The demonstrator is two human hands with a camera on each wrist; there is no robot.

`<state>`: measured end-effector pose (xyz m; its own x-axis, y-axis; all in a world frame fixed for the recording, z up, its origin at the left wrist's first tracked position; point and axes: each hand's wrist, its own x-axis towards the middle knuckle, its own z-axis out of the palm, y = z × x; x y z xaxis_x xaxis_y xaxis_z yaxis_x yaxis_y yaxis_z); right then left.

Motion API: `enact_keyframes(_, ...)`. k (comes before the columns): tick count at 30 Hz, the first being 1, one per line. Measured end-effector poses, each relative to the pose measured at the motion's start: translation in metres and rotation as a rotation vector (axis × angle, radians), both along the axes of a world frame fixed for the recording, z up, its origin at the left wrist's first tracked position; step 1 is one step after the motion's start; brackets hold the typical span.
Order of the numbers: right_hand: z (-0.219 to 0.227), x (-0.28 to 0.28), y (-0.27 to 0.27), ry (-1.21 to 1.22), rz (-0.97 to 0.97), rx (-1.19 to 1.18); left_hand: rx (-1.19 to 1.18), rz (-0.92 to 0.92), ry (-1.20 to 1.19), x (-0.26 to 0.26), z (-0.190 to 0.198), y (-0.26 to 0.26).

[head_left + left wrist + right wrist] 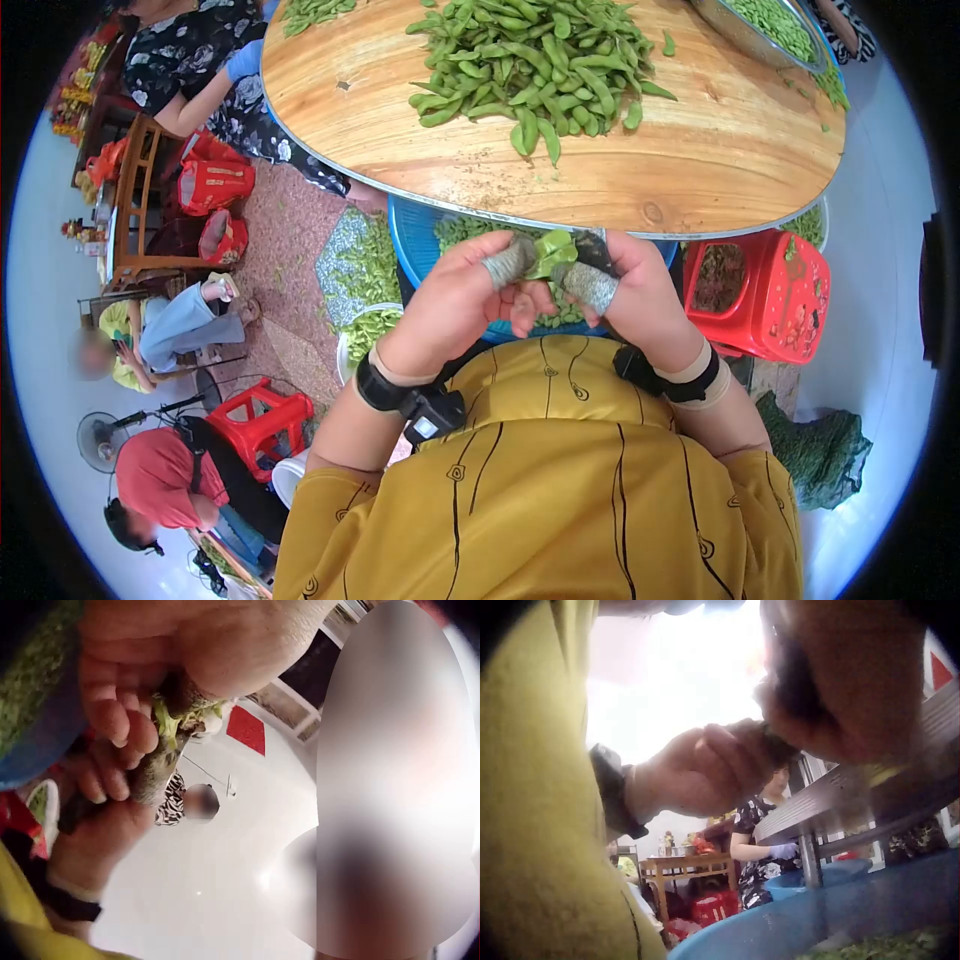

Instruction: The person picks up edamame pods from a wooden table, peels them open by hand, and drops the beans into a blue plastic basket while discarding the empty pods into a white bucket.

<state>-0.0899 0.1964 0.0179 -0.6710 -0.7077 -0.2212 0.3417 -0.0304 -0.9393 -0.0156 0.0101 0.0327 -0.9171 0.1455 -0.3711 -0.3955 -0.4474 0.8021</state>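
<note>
Over the near rim of the blue basin, my two hands meet at one green soybean pod. My left hand pinches the pod from the left, its thumb wrapped in grey tape. From the other side my right hand grips it, with the thumb wrapped the same way and dark material around the index finger. In the left wrist view, light green pod shows between the wrapped fingertips. The fingers mostly hide it in the right wrist view.
A wooden table edges close beyond my hands, bearing a heap of soybean pods and a metal bowl of shelled beans. A red stool stands right of the basin. Left are a white bucket and another person in blue gloves.
</note>
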Motion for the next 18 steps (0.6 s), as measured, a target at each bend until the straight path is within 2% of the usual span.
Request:
enact_keyframes(1,0.002,0.002,0.0,0.097,0.016,0.012,0.23,0.019,-0.052,0.0,-0.002,-0.003)
enact_keyframes(2,0.001,0.005,-0.001,0.208,-0.013,-0.053,0.182,0.005,-0.08,0.0,-0.004,-0.003)
enact_keyframes(3,-0.006,0.007,-0.001,0.208,-0.014,-0.053,0.181,0.004,-0.08,0.0,-0.004,-0.002)
enact_keyframes(5,-0.024,0.008,-0.002,0.308,-0.031,-0.04,-0.203,-0.037,0.021,0.001,-0.002,0.0)
enact_keyframes(6,-0.022,0.007,-0.001,0.315,-0.032,-0.04,-0.203,-0.038,0.028,0.001,-0.005,0.001)
enact_keyframes(8,-0.018,0.006,0.0,0.862,-0.043,0.207,-0.312,-0.014,0.13,0.002,-0.014,0.003)
enact_keyframes(9,-0.017,0.006,0.0,0.867,-0.042,0.208,-0.31,-0.012,0.135,0.003,-0.014,0.005)
enact_keyframes(11,-0.018,0.007,-0.002,0.951,-0.085,0.309,-0.741,-0.03,0.276,0.002,-0.014,0.007)
enact_keyframes(12,-0.018,0.006,-0.001,0.957,-0.087,0.311,-1.068,-0.087,0.431,0.002,-0.016,0.004)
enact_keyframes(13,-0.019,0.005,-0.001,0.912,-0.074,0.347,-1.065,-0.088,0.438,0.002,-0.015,0.002)
enact_keyframes(15,-0.017,0.005,0.003,0.864,-0.073,0.395,-1.261,-0.149,0.628,0.003,-0.015,0.001)
enact_keyframes(17,-0.008,0.0,0.006,0.823,0.026,0.416,-1.281,-0.199,0.591,0.005,-0.019,-0.004)
enact_keyframes(18,-0.002,-0.004,0.008,0.826,0.021,0.424,-1.214,-0.132,0.497,0.007,-0.018,-0.004)
